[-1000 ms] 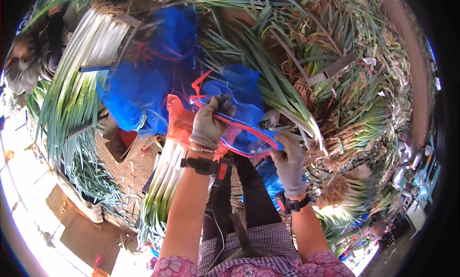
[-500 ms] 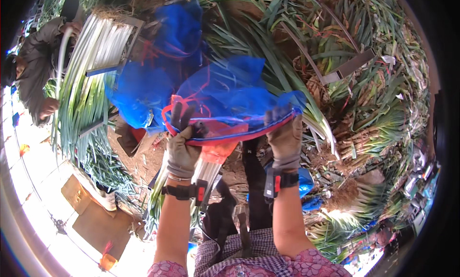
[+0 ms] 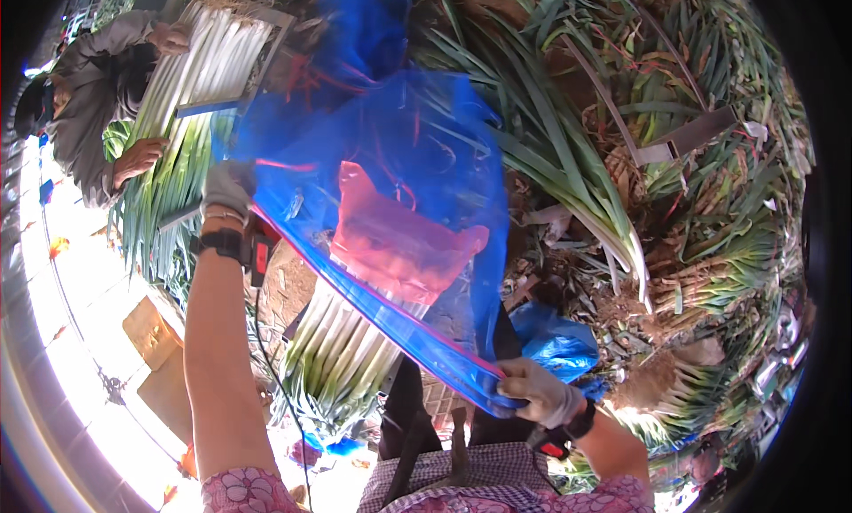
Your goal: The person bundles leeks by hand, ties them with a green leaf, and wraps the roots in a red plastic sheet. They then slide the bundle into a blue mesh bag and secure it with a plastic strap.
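A translucent blue bag (image 3: pixel 382 114) with a pink-and-blue edge is stretched in front of me. My gloved left hand (image 3: pixel 229 190), higher up and to the left, is closed on one end of that edge. Low on the right, my gloved right hand (image 3: pixel 538 393) grips the other end. Beneath and behind the bag lies a bundle of leeks (image 3: pixel 319 358), its green leaves toward me. A pink plastic wrap (image 3: pixel 399 238) covers the far end of the bundle and shows through the blue. The fingertips of my left hand are partly hidden.
At left, a person (image 3: pixel 106 96) handles leeks (image 3: pixel 209 78) in a metal rack (image 3: pixel 209 108). Loose leeks (image 3: pixel 568 176) lie to the right, near another metal frame (image 3: pixel 688 136). A crumpled blue plastic sheet (image 3: pixel 555 340) sits past my right hand. Cardboard (image 3: pixel 155 335) lies on the left.
My hands have spread apart, the left up and left, the right down and right. The bag's edge is now pulled long and slanting, over the leek bundle. The other person's hands moved onto the leeks.
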The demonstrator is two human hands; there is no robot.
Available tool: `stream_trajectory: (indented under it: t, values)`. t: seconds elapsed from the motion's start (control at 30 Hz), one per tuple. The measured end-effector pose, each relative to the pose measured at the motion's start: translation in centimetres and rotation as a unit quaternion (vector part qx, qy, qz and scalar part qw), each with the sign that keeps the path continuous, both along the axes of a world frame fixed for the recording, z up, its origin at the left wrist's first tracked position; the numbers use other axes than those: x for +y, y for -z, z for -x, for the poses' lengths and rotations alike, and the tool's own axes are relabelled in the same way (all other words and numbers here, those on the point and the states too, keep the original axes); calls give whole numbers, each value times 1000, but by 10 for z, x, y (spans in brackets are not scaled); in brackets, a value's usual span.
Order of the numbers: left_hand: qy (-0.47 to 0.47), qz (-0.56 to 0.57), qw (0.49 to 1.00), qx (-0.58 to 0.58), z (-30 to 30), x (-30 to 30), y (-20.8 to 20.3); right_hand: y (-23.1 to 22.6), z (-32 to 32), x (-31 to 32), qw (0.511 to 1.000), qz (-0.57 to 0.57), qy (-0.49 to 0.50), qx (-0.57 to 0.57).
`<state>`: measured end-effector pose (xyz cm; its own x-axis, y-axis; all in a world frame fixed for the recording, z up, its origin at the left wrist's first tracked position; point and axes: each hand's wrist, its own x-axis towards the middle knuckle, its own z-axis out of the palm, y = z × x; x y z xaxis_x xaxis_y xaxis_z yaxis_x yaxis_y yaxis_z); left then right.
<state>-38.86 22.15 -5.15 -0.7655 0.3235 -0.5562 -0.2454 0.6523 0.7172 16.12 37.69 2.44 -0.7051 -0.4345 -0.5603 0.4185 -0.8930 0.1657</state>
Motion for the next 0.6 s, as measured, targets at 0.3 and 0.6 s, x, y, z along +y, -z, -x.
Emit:
stream_trajectory:
  t: [0.3, 0.6]
  values:
    - [-55, -243, 889, -384, -103, 69, -23, 53, -26, -3, 909, -44, 389, -145]
    - [95, -25, 906, -411, -87, -11, 52, 185, 25, -92, 864, -90, 451, -204]
